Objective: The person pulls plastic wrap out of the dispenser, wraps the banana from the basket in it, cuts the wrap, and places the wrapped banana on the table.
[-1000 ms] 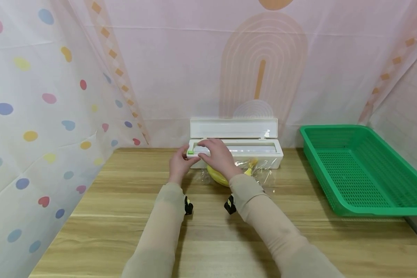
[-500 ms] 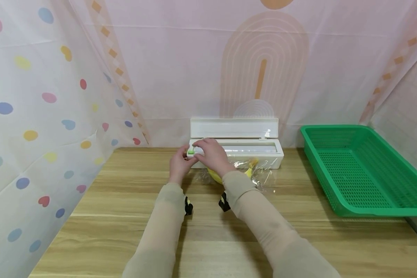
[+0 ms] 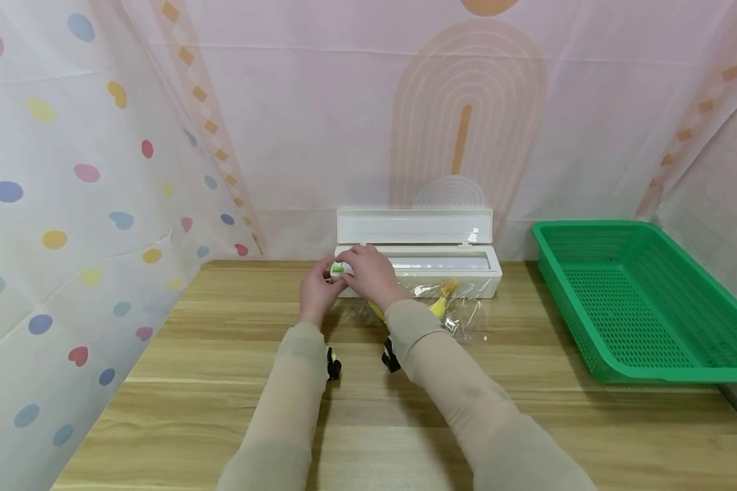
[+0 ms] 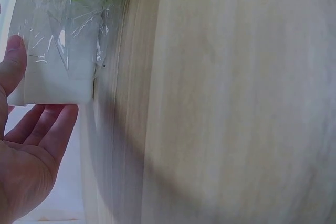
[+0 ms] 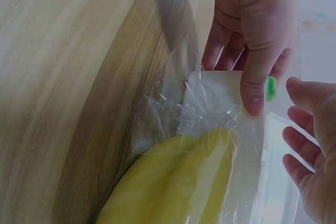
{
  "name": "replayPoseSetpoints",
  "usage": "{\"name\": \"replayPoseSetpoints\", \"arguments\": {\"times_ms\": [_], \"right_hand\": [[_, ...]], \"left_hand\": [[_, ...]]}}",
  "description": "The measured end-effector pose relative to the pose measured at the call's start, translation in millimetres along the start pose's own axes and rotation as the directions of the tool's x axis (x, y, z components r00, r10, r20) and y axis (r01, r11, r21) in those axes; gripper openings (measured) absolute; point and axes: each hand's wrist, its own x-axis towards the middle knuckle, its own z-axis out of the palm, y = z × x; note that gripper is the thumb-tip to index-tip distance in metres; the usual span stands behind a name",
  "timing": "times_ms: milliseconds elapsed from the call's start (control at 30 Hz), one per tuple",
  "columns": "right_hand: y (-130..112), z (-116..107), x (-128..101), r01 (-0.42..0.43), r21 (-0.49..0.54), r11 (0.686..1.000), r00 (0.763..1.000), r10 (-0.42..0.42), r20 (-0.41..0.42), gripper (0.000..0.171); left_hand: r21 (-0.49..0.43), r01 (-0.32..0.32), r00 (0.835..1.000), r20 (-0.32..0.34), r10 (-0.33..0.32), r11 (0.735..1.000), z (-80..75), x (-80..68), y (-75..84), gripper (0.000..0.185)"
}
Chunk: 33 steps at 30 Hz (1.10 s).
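A white cling film dispenser point(image 3: 490, 285) stands at the back of the table with its lid point(image 3: 414, 226) raised. My left hand point(image 3: 319, 290) grips its left end, thumb on the front face and fingers against the end, as the left wrist view shows. A green slider cutter point(image 3: 338, 269) sits at that corner. Just beside it is my right hand point(image 5: 320, 140), fingers loosely bent and a small gap between thumb and slider in the right wrist view. Yellow bananas point(image 5: 168, 182) under clear cling film point(image 3: 467, 320) lie against the dispenser's front, partly hidden by my right forearm.
A green perforated plastic basket point(image 3: 626, 372) stands at the right of the wooden table point(image 3: 209, 382). Patterned cloth point(image 3: 319, 123) hangs behind the table and along its left side.
My right hand has moved left along the dispenser toward the green slider, its forearm now covering more of the bananas. The left hand keeps its hold on the dispenser's end.
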Motion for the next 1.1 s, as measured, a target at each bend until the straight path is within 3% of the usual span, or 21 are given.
{"name": "replayPoseSetpoints", "arguments": {"times_ms": [333,567,1100], "right_hand": [[-5.7,2.0,3.8,0.009,-0.057,0.998,1.0,-0.01,-0.003,0.036],[-9.6,5.5,7.9,0.035,-0.092,0.995,0.999,-0.037,-0.02,0.034],[-17.0,11.0,12.8,0.047,-0.111,0.993,0.999,-0.044,0.024,0.033]], "left_hand": [[0.001,0.015,1.0,0.012,-0.015,1.0,-0.5,-0.6,0.6,0.057],[0.039,0.005,1.0,-0.014,-0.004,0.999,0.2,0.7,-0.5,0.054],[0.07,0.008,0.999,-0.039,-0.006,0.997,-0.1,0.6,-0.8,0.043]]}}
